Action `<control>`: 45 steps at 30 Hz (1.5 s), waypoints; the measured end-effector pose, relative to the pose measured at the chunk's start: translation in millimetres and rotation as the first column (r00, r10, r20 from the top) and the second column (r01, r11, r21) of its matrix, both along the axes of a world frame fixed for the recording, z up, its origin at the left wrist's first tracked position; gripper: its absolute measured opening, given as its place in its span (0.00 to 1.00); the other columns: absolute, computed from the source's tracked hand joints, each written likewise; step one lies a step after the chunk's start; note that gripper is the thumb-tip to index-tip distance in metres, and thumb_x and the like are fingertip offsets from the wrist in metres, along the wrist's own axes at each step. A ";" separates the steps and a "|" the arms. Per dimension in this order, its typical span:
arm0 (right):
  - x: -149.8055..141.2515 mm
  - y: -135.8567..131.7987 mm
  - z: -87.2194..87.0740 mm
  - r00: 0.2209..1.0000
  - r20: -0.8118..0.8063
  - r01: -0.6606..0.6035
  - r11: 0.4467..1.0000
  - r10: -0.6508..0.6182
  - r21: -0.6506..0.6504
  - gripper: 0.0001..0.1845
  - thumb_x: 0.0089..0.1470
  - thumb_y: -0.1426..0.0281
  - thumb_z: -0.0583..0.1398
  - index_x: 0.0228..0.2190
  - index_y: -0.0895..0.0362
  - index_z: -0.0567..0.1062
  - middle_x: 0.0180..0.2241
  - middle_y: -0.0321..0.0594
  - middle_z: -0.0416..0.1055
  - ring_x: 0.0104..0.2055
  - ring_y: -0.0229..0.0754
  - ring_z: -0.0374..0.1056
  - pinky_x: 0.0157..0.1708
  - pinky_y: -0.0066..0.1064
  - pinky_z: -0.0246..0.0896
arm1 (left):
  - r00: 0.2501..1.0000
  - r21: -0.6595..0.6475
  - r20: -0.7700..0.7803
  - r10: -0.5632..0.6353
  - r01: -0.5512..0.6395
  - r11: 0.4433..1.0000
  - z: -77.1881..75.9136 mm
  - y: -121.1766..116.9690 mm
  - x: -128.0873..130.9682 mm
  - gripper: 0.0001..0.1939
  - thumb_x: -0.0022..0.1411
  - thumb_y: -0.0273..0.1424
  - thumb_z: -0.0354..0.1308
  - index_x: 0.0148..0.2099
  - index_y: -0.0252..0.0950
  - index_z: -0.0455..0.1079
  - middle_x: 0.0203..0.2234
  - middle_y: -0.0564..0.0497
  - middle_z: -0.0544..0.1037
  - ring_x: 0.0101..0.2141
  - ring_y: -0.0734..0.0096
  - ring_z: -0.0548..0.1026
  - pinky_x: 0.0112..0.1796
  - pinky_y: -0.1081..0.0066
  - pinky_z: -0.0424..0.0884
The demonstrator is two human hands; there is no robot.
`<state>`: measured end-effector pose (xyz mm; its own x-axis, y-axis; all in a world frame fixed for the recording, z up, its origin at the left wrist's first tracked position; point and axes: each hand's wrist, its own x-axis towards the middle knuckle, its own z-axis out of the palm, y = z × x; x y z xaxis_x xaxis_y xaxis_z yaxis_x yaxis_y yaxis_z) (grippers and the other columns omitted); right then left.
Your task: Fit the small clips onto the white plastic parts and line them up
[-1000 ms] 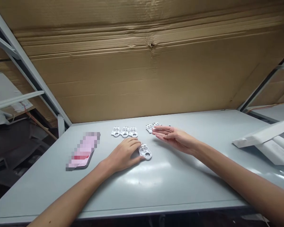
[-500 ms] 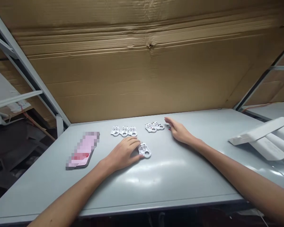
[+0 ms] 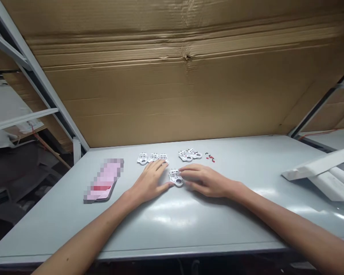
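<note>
A white plastic part [image 3: 177, 178] with a round ring and short prongs at its top lies on the grey table between my hands. My left hand [image 3: 149, 181] steadies it from the left, thumb at its lower edge and index finger by its upper corner. From the right, my right hand [image 3: 205, 179] has its curled fingertips at the part's upper right side; whatever is between them is hidden. Beyond my left fingers, a row of three similar white parts [image 3: 142, 159] lies partly covered. Two more white parts [image 3: 185, 156] overlap behind my right hand.
Small red and black pieces [image 3: 210, 157] are scattered at the back, right of the paired parts. A phone with a pink screen [image 3: 107, 179] lies on the left. White foam-like pieces [image 3: 323, 168] rest at the right. Cardboard [image 3: 186, 95] walls the table's back.
My right hand has come from the small red and black pieces to the white part in front, uncovering those pieces. My left hand stays by the part. The view has shifted slightly.
</note>
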<state>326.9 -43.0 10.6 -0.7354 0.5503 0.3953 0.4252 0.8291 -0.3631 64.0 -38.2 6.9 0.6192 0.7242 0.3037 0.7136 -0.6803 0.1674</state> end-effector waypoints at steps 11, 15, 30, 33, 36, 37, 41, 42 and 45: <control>-9.5 2.8 -11.9 0.992 0.073 0.096 0.985 -0.108 0.144 0.21 0.62 0.64 0.55 0.56 0.54 0.71 0.54 0.51 0.72 0.57 0.55 0.66 0.58 0.53 0.59 | 0.990 -0.131 -0.138 -0.017 -0.001 0.991 7.4 2.7 -5.3 0.33 0.72 0.49 0.42 0.70 0.35 0.51 0.67 0.39 0.54 0.67 0.52 0.50 0.64 0.48 0.42; -7.4 4.3 -11.4 0.983 0.095 0.143 0.977 -0.159 0.160 0.24 0.63 0.63 0.55 0.57 0.57 0.69 0.57 0.55 0.68 0.59 0.58 0.63 0.56 0.54 0.60 | 0.989 -0.138 -0.150 -0.004 -0.017 0.990 5.8 3.1 -4.6 0.32 0.73 0.49 0.40 0.70 0.36 0.50 0.67 0.40 0.53 0.67 0.54 0.49 0.64 0.50 0.42; -14.8 8.8 -1.7 0.962 0.238 0.097 0.982 -0.134 0.163 0.27 0.65 0.56 0.50 0.57 0.61 0.69 0.58 0.56 0.67 0.59 0.56 0.63 0.61 0.53 0.51 | 0.984 -0.190 -0.177 0.030 -0.064 0.980 3.9 3.4 -3.0 0.33 0.73 0.49 0.37 0.72 0.35 0.45 0.68 0.42 0.49 0.68 0.55 0.45 0.64 0.51 0.40; -17.7 15.6 -0.2 0.964 0.235 0.081 0.980 -0.123 0.181 0.25 0.65 0.58 0.51 0.55 0.60 0.70 0.56 0.55 0.69 0.57 0.54 0.65 0.61 0.52 0.51 | 0.979 -0.198 -0.198 0.042 -0.082 0.977 4.8 2.9 -2.6 0.34 0.73 0.49 0.36 0.72 0.34 0.45 0.69 0.43 0.48 0.68 0.57 0.44 0.65 0.53 0.38; -20.6 23.4 -0.8 0.964 0.231 0.079 0.974 -0.129 0.212 0.23 0.65 0.60 0.51 0.55 0.59 0.70 0.54 0.54 0.70 0.56 0.54 0.65 0.59 0.52 0.54 | 0.979 -0.198 -0.202 0.037 -0.078 0.977 5.0 3.0 -3.1 0.34 0.73 0.49 0.35 0.72 0.33 0.46 0.69 0.43 0.48 0.68 0.57 0.43 0.65 0.52 0.39; -21.7 25.8 -1.3 0.963 0.231 0.087 0.971 -0.140 0.223 0.23 0.65 0.60 0.51 0.55 0.59 0.69 0.54 0.54 0.70 0.56 0.54 0.65 0.58 0.52 0.55 | 0.980 -0.194 -0.197 0.035 -0.074 0.978 4.9 3.1 -3.3 0.34 0.73 0.49 0.35 0.71 0.33 0.46 0.69 0.43 0.48 0.68 0.56 0.44 0.65 0.52 0.39; -27.1 30.5 -1.9 0.960 0.223 0.122 0.969 -0.170 0.215 0.24 0.64 0.61 0.52 0.57 0.60 0.67 0.55 0.56 0.69 0.57 0.55 0.65 0.56 0.51 0.60 | 0.983 -0.179 -0.180 0.033 -0.065 0.982 3.7 3.2 -3.8 0.33 0.73 0.49 0.36 0.71 0.35 0.47 0.68 0.43 0.50 0.68 0.55 0.46 0.65 0.52 0.40; -28.2 30.5 -1.3 0.959 0.232 0.118 0.972 -0.165 0.204 0.25 0.64 0.61 0.52 0.58 0.61 0.66 0.56 0.56 0.69 0.57 0.55 0.65 0.56 0.51 0.60 | 0.984 -0.178 -0.177 0.033 -0.065 0.982 3.3 3.2 -3.9 0.33 0.73 0.49 0.36 0.71 0.34 0.47 0.68 0.42 0.50 0.68 0.55 0.46 0.65 0.51 0.40; -28.4 29.2 1.3 0.952 0.277 0.082 0.981 -0.129 0.174 0.28 0.65 0.60 0.51 0.60 0.63 0.63 0.59 0.56 0.66 0.60 0.55 0.62 0.59 0.50 0.58 | 0.987 -0.173 -0.159 0.025 -0.053 0.983 2.8 2.9 -3.9 0.34 0.73 0.49 0.37 0.71 0.34 0.46 0.68 0.42 0.51 0.68 0.55 0.46 0.64 0.50 0.41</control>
